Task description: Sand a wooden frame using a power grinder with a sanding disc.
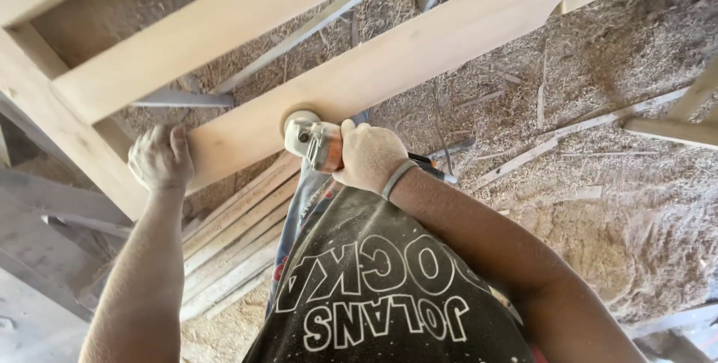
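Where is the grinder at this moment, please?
In the head view, the grinder sits near centre, held in the right hand, its disc against the lower edge of the wooden rail.

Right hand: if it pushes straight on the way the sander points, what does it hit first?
Most likely the wooden rail: the right hand holds the sander, whose disc already looks pressed against the rail's edge, though depth is uncertain.
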